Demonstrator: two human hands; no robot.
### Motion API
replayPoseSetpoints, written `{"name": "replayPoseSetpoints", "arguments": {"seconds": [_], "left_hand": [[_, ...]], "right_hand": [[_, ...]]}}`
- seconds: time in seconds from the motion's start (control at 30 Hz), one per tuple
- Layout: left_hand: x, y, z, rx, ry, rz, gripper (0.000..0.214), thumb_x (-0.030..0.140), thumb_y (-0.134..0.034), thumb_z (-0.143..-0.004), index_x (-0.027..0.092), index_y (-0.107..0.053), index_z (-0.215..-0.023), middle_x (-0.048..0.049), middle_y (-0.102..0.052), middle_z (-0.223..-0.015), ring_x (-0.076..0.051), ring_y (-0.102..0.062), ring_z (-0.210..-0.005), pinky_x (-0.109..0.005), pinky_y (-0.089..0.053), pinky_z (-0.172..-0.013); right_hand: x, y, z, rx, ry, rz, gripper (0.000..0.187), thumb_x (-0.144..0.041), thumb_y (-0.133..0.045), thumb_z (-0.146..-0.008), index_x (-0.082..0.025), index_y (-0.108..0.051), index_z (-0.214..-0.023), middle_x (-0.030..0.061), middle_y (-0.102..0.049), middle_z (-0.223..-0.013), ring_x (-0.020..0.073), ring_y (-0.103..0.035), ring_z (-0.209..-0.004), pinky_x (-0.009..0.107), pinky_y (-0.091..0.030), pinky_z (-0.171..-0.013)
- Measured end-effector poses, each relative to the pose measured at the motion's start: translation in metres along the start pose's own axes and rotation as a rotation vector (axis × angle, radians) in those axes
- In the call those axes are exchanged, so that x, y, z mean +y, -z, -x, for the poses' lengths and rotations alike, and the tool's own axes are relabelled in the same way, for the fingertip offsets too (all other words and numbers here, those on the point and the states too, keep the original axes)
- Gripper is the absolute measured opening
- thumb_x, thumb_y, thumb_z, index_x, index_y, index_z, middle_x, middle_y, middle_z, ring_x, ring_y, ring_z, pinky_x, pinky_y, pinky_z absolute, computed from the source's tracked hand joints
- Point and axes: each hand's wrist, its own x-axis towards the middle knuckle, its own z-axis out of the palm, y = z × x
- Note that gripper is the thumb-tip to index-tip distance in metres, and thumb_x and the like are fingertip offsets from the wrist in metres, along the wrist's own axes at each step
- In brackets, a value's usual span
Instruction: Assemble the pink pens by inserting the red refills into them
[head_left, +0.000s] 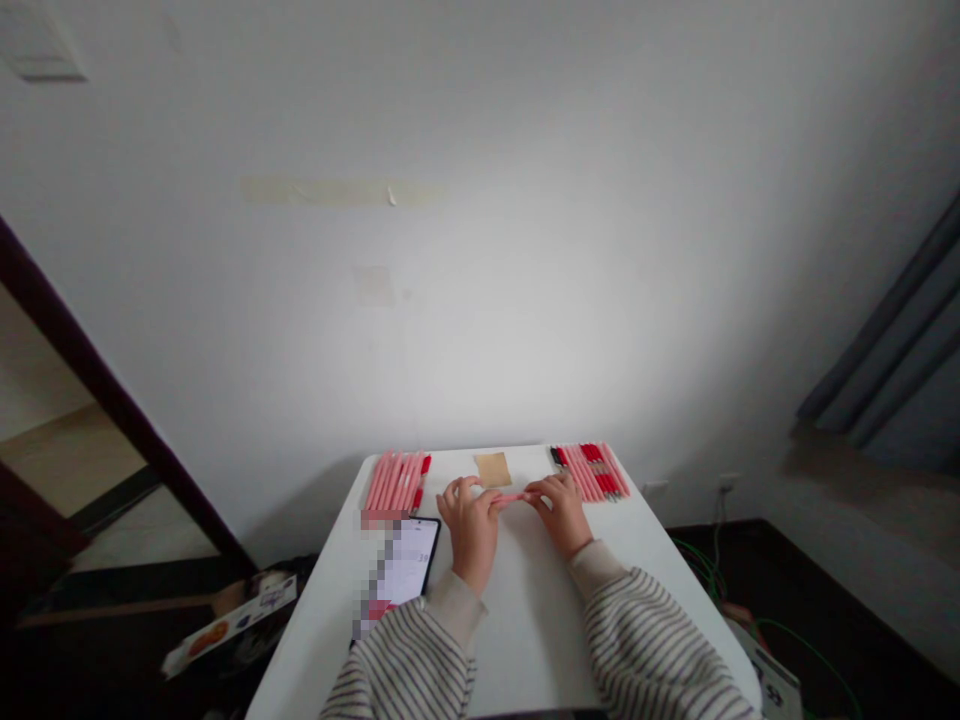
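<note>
Between my two hands a slim pink pen (513,497) lies nearly level, just above the white table. My left hand (471,525) pinches its left end, and my right hand (562,513) grips the right end; the fingers cover both tips. Just beyond my hands is a small tan paper square (493,469). To the left, several pink pens (394,482) lie side by side, with red pieces along their right edge. On the right sits another row of pink pens (581,473) with red parts and a black piece at its far left corner.
A phone (409,560) with a lit screen lies on the white table (525,610), left of my left forearm. The table's far edge meets a pale wall (480,330). Green cables (701,565) trail on the floor at right. A grey curtain (885,350) hangs farther right.
</note>
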Motion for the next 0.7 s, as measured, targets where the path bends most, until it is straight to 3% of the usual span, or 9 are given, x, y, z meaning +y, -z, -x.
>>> {"name": "replayPoseSetpoints", "arguments": {"seconds": [0.23,0.47,0.7], "left_hand": [[-0.0032,-0.0011,-0.0003,0.008,0.021,-0.012,0.017,0.024,-0.063,-0.077,0.031,-0.073,-0.090,-0.0048,-0.058,-0.112,-0.025,-0.042,-0.112,-0.049,-0.030,-0.099],[-0.0060,-0.0028,0.0001,0.023,0.008,-0.020,0.015,0.025,-0.062,-0.078,0.030,-0.073,-0.088,-0.0047,-0.059,-0.111,-0.025,-0.043,-0.110,-0.047,-0.032,-0.097],[-0.0063,-0.0010,-0.0007,0.025,0.038,-0.045,0.017,0.026,-0.060,-0.080,0.031,-0.073,-0.090,-0.0053,-0.060,-0.110,-0.025,-0.043,-0.109,-0.045,-0.032,-0.094]], "right_hand": [[0.0076,0.0029,-0.0022,0.078,-0.011,-0.039,0.030,-0.048,-0.051,-0.089,-0.026,-0.070,-0.086,0.0052,-0.068,-0.084,0.0236,-0.052,-0.091,0.038,-0.037,-0.084],[0.0064,0.0063,-0.0032,0.057,-0.063,-0.098,0.033,-0.053,-0.052,-0.086,-0.026,-0.070,-0.085,0.0057,-0.067,-0.085,0.0250,-0.051,-0.094,0.041,-0.036,-0.087],[0.0043,0.0086,-0.0050,0.056,-0.154,-0.399,0.034,-0.056,-0.065,-0.075,-0.023,-0.069,-0.082,0.0069,-0.066,-0.082,0.0233,-0.055,-0.086,0.039,-0.043,-0.081]]}}
